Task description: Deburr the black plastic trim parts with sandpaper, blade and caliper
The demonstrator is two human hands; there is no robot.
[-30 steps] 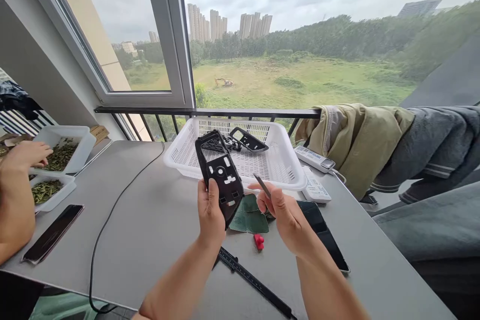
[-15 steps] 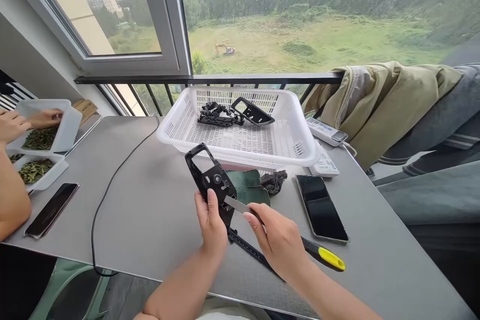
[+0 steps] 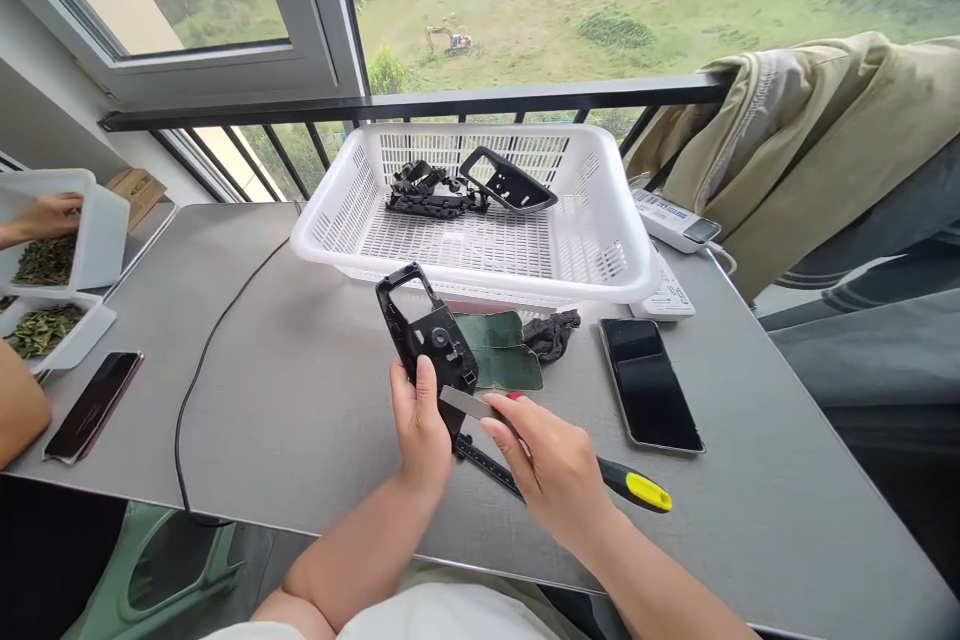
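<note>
My left hand (image 3: 421, 430) grips the lower end of a black plastic frame part (image 3: 427, 335), held upright above the grey table (image 3: 300, 410). My right hand (image 3: 551, 465) pinches a thin flat metal blade (image 3: 461, 403) whose tip rests against the part's lower edge, just beside my left thumb. Under my hands lie a black ruler (image 3: 491, 468) and a tool with a yellow and black handle (image 3: 637, 487).
A white mesh basket (image 3: 600, 260) with black parts (image 3: 439, 192) stands behind. Green pads (image 3: 501, 350), a dark cloth (image 3: 551, 333), a phone (image 3: 650, 383), remotes (image 3: 675, 218) and jackets (image 3: 810, 140) lie to the right. Another person's hand (image 3: 45, 216) works at white trays (image 3: 52, 330) on the left, near a second phone (image 3: 94, 405) and a cable (image 3: 217, 340).
I lowered the black part from in front of the basket towards the table and brought the blade up against it. The view tilted downward.
</note>
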